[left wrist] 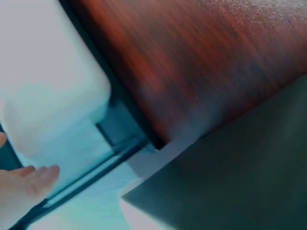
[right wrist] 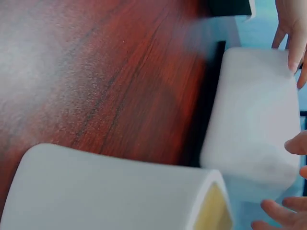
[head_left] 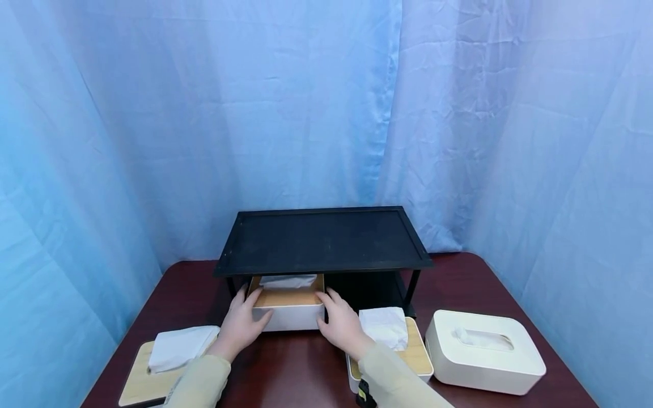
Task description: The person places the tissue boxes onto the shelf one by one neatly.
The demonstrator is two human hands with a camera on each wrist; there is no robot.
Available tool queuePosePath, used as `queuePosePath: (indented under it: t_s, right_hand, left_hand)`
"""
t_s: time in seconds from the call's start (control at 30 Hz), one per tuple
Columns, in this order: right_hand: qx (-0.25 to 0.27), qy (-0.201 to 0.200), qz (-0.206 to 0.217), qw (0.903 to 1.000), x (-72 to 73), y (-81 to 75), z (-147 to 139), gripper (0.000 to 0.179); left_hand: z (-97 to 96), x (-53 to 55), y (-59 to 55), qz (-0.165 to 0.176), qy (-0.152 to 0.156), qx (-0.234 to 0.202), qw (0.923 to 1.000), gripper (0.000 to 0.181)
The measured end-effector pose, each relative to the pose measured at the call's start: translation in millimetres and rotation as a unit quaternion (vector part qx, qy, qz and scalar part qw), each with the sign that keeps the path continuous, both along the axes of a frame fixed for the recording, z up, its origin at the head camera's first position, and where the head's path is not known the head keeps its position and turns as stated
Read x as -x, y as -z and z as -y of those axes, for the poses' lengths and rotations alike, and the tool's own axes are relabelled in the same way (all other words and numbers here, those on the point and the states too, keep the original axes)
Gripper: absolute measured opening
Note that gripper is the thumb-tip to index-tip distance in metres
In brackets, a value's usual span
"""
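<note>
A tissue box (head_left: 288, 318) with white sides and a wood-grain lid sits on the lower level of a black two-tier rack (head_left: 326, 241), at its left part. White tissue (head_left: 287, 281) shows from the lid, under the upper shelf. My left hand (head_left: 242, 321) is at the box's left end, fingers along the side and thumb over the front. At the right end is my right hand (head_left: 340, 320), fingers spread. In the right wrist view, the right fingertips (right wrist: 278, 213) stand just off the box's end, while the left hand (right wrist: 292, 33) meets its far corner.
Beside my left forearm lies another wood-lidded tissue box (head_left: 140, 378). A third one (head_left: 412, 358) stands near my right wrist. Farther right is an all-white tissue box (head_left: 484, 351). All stand on a dark red-brown table (head_left: 285, 374), with blue curtains (head_left: 306, 102) around it.
</note>
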State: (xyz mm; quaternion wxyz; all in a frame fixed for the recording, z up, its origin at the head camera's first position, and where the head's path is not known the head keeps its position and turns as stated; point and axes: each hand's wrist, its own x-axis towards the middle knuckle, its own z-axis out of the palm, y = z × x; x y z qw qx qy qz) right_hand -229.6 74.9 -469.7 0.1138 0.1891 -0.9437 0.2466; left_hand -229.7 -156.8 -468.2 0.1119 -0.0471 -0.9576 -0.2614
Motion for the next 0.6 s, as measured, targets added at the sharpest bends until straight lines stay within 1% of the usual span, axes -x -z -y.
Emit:
queuePosePath:
  t_s: [0.07, 0.13, 0.2, 0.27, 0.33, 0.4, 0.5, 0.6]
  right_hand:
    - [-0.018, -0.014, -0.025, 0.9994, -7.6, -2.5, -1, 0.05]
    - [-0.039, -0.033, -0.05, 0.9974, -16.8, -2.8, -1, 0.051]
    - [-0.068, -0.053, -0.066, 0.9941, -26.8, -2.2, 0, 0.054]
    - [-0.098, -0.066, -0.074, 0.9902, -36.2, -0.6, 0, 0.057]
    - [-0.13, -0.071, -0.068, 0.9866, -43.6, 1.6, 0, 0.061]
    - [-0.158, -0.067, -0.055, 0.9836, -48.0, 3.9, 1, 0.063]
    - [-0.183, -0.057, -0.033, 0.9809, -49.3, 7.6, 1, 0.065]
    - [-0.19, -0.054, -0.019, 0.9801, -48.1, 10.9, 2, 0.065]
  left_hand:
    - [-0.1, -8.4, -2.7, -0.017, 0.012, 0.002, 0.9998, 0.06]
    - [0.5, -19.0, -3.3, -0.043, 0.026, 0.009, 0.9987, 0.062]
    - [1.5, -31.0, -1.4, -0.067, 0.035, 0.027, 0.9968, 0.062]
    - [2.6, -41.6, 3.3, -0.077, 0.041, 0.053, 0.9948, 0.062]
    - [3.4, -50.3, 9.3, -0.072, 0.05, 0.075, 0.9933, 0.064]
    - [3.6, -55.8, 15.4, -0.056, 0.059, 0.094, 0.9922, 0.066]
    - [3.9, -57.4, 23.8, -0.038, 0.071, 0.102, 0.9916, 0.07]
    - [4.7, -57.3, 29.4, -0.024, 0.07, 0.102, 0.992, 0.071]
